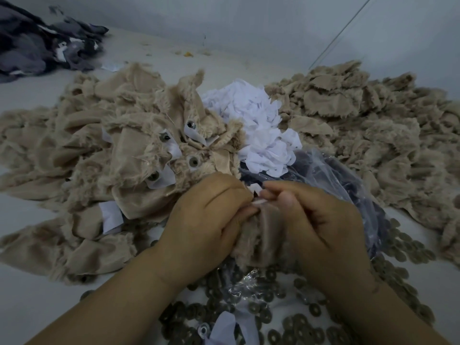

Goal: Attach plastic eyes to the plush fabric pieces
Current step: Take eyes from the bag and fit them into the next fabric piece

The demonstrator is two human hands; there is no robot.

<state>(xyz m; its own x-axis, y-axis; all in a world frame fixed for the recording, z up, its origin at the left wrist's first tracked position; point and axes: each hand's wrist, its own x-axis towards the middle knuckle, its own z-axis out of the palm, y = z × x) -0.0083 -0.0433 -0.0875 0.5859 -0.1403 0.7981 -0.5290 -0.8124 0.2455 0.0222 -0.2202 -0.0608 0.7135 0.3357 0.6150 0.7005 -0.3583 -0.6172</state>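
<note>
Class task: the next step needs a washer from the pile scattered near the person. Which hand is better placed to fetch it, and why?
Right hand, probably: the washers lie thickest beside and below it. The left hand grips the plush piece, steadying it.

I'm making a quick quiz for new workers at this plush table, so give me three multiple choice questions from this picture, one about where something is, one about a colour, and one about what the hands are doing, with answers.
1. Where does the heap of white fabric scraps lie?
A. Between the two tan plush piles
B. Beside the dark cloth in the far left corner
C. Under the person's forearms

2. What colour is the plush piece being worked on?
A. Dark blue
B. Tan
C. White

3. What are the left hand and right hand doing?
A. Both lie flat and open
B. One reaches for the washers
C. Both grip the plush piece together

Answers: 1 A, the scraps sit in the gap between the piles. 2 B, its fur is tan like the piles. 3 C, both hands' fingers curl around it, pinching a small white bit at its top.
</note>
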